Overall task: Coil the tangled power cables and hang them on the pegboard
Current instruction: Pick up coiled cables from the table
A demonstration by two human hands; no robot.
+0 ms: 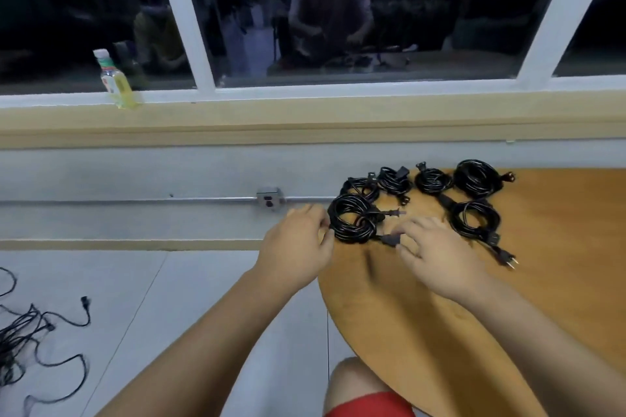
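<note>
your left hand (pixel 298 244) curls its fingers (pixel 321 222) on the side of the black coil (pixel 352 218), right at the edge of the desk (pixel 542 230). your right hand (pixel 437 254) touches the plug (pixel 389 240) with spread fingers. let go too fast and the loops could spring open or slip off to the floor (pixel 203 281).

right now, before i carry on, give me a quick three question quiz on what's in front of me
1. How many coiled cables lie on the table?
2. True or false: the bottle stands on the table.
3. The loose tangled cables lie: A on the floor, B on a shelf, C on the table.
Key: 1 six; 2 false, it stands on the window ledge; 3 A.
</note>
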